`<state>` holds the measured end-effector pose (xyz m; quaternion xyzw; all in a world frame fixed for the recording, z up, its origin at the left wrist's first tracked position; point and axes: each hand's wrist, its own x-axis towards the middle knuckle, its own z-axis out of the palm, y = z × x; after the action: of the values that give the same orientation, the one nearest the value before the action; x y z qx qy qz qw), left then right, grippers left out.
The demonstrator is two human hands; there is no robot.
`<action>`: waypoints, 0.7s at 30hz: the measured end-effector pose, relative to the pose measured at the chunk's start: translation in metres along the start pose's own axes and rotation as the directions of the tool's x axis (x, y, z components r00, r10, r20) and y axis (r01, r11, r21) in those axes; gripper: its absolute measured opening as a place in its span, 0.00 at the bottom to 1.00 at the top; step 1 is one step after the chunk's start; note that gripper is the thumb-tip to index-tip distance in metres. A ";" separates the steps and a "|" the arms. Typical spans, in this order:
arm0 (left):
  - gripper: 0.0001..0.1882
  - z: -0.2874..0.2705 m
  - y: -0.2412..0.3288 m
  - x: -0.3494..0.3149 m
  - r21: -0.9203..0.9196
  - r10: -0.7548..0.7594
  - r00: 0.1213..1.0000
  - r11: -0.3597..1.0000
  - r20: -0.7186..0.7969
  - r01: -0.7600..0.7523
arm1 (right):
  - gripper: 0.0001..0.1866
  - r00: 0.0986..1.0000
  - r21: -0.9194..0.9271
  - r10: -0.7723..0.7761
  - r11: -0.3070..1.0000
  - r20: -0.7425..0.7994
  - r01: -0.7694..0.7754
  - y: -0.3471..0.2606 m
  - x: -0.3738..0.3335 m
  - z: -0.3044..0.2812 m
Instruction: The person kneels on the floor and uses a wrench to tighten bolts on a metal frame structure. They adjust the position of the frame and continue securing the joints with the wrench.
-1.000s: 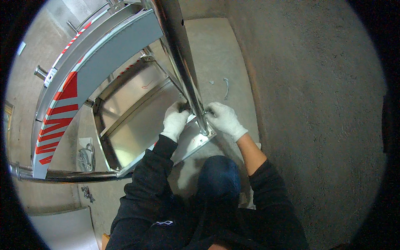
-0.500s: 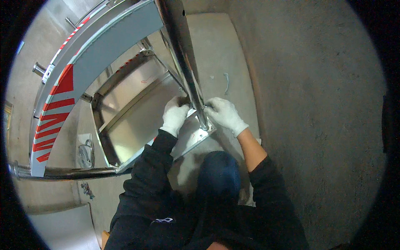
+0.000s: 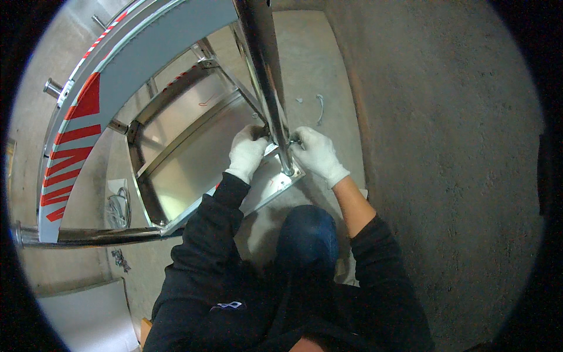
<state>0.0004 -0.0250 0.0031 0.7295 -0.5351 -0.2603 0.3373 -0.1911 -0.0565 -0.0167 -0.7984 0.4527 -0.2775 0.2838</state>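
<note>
Left hand (image 3: 247, 156), right hand (image 3: 320, 157) astride post (image 3: 271, 94), fingers (image 3: 303, 135) curled, hold unclear, floor (image 3: 338, 108) between plate edge (image 3: 274, 190) and wall (image 3: 446, 164)

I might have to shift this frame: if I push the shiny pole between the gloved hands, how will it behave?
The pole is thick and looks metal, so it is probably stiff. Its polished shine suggests a slippery surface. Its foot meets the metal plate, so it seems unlikely to roll.
</note>
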 end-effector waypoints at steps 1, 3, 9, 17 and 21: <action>0.15 -0.001 0.005 -0.002 -0.010 -0.021 1.000 1.000 0.021 0.021 | 0.13 0.999 0.071 0.039 0.997 -0.002 -0.039 -0.003 -0.002 -0.002; 0.15 -0.002 0.008 -0.002 -0.017 -0.035 0.999 0.999 0.034 0.036 | 0.12 0.998 0.150 0.054 0.987 0.008 -0.055 0.000 -0.001 -0.002; 0.15 -0.004 0.016 -0.004 -0.039 -0.051 0.998 0.998 0.025 0.052 | 0.13 1.000 0.035 0.002 0.999 0.002 -0.002 0.008 0.002 0.002; 0.16 -0.001 0.006 0.002 -0.074 -0.071 0.996 0.995 0.048 0.074 | 0.13 1.000 0.171 -0.002 0.985 0.003 0.001 0.014 0.002 0.006; 0.16 -0.001 0.011 -0.002 -0.067 -0.073 0.996 0.995 0.045 0.076 | 0.13 0.998 0.053 0.049 0.998 -0.046 -0.047 0.002 -0.003 0.002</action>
<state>-0.0063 -0.0256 0.0125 0.7312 -0.5054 -0.3062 0.3408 -0.1919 -0.0546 -0.0199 -0.7729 0.4711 -0.3012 0.3000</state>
